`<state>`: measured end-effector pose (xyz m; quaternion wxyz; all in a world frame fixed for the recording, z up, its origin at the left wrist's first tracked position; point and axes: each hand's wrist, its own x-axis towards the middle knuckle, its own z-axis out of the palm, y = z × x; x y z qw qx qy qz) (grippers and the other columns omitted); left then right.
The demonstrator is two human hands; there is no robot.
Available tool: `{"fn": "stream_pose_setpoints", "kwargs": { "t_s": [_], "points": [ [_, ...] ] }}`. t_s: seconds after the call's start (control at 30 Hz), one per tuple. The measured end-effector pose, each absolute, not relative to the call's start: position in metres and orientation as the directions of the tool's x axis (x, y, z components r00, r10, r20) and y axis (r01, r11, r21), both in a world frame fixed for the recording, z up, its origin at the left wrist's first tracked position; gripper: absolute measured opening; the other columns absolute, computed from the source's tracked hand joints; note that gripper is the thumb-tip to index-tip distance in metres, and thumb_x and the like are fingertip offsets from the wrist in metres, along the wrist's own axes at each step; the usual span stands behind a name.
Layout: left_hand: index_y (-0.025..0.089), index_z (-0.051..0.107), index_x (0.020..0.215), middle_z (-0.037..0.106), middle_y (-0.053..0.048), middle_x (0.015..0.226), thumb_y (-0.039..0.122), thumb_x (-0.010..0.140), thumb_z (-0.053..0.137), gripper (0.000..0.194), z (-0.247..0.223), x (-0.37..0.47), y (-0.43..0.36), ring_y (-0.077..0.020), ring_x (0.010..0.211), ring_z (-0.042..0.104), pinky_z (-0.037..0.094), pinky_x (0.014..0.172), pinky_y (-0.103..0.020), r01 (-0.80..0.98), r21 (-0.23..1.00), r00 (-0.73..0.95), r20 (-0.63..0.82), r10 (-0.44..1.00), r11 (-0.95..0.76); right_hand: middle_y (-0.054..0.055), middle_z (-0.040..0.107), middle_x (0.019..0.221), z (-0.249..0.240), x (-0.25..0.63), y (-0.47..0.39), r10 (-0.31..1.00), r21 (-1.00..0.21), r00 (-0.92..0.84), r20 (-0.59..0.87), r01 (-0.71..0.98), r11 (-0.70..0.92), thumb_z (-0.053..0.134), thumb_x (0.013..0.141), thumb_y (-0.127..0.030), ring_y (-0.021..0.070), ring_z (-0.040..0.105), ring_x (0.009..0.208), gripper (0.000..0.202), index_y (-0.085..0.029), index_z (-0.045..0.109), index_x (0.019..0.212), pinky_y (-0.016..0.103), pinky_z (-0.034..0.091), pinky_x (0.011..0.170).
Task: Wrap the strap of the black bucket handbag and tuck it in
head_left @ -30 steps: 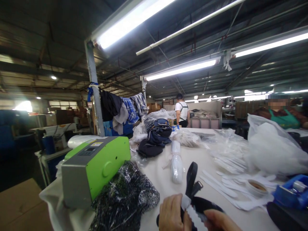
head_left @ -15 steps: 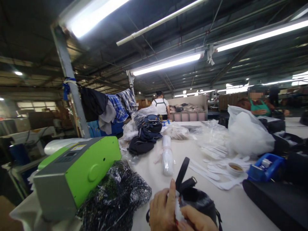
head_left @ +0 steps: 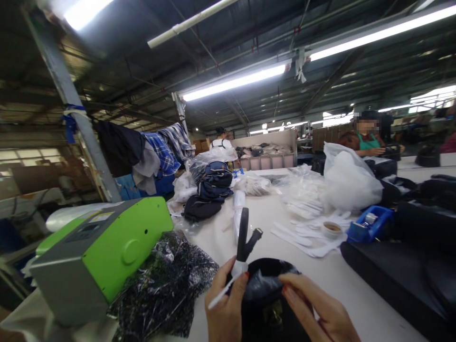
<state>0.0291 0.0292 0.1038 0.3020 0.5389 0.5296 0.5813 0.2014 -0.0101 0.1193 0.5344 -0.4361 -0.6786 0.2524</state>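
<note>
A small black bag [head_left: 261, 316] with a metal clasp on its front stands close to me, its mouth open and grey plastic stuffing [head_left: 263, 285] showing inside. My left hand [head_left: 226, 306] pinches a black strap [head_left: 242, 232] at its lower part, where a white strip [head_left: 221, 293] is wrapped round it with a loose end sticking out. Beside that strap rises a shorter black strap end with a buckle [head_left: 257, 233]. On the bag's right side, my right hand [head_left: 318, 304] grips the rim between thumb and fingers.
To the left sit a green and grey machine [head_left: 124, 251] and crumpled black plastic film [head_left: 167, 285]. White strips [head_left: 302, 237], a small bowl [head_left: 332, 230], a blue tape dispenser [head_left: 370, 223] and black bags [head_left: 395, 275] lie right. Further back are backpacks [head_left: 213, 183] and two people.
My hands have moved apart. The right one has gone from the white strip to the bag's rim. The strap now stands upright with white wrapped round it, and the view has shifted.
</note>
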Motion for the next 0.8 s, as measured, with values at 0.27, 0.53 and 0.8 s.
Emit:
{"fn": "stream_pose_setpoints", "kwargs": {
  "t_s": [0.27, 0.53, 0.8],
  "points": [
    [0.018, 0.064, 0.096, 0.069, -0.003, 0.088, 0.051, 0.068, 0.066, 0.044, 0.123, 0.024, 0.030, -0.0210, 0.082, 0.061, 0.049, 0.069, -0.023, 0.262, 0.935, -0.090, 0.270, 0.959, -0.238, 0.007, 0.063, 0.085, 0.128, 0.213, 0.016, 0.706, -0.388, -0.420, 0.570, 0.620, 0.682, 0.038, 0.087, -0.011, 0.0182, 0.055, 0.079, 0.023, -0.017, 0.060, 0.091, 0.033, 0.043, 0.073],
    [0.019, 0.063, 0.099, 0.069, -0.003, 0.094, 0.054, 0.071, 0.062, 0.044, 0.121, 0.025, 0.022, -0.0229, 0.088, 0.062, 0.049, 0.067, -0.024, 0.256, 0.932, -0.127, 0.294, 0.947, -0.255, 0.009, 0.067, 0.091, 0.165, 0.208, 0.033, 0.850, -0.389, -0.512, 0.122, 0.764, 0.515, 0.038, 0.085, -0.016, 0.0186, 0.061, 0.086, 0.028, -0.016, 0.066, 0.086, 0.027, 0.043, 0.078],
    [0.020, 0.063, 0.100, 0.069, -0.002, 0.095, 0.055, 0.076, 0.056, 0.043, 0.124, 0.028, 0.016, -0.0235, 0.088, 0.062, 0.046, 0.066, -0.026, 0.366, 0.887, -0.150, 0.355, 0.923, -0.282, 0.014, 0.071, 0.084, 0.164, 0.198, 0.054, 0.892, -0.216, -0.451, 0.019, 0.870, 0.444, 0.052, 0.071, -0.016, 0.0271, 0.066, 0.081, 0.020, -0.013, 0.070, 0.081, 0.029, 0.042, 0.065]
  ]
}}
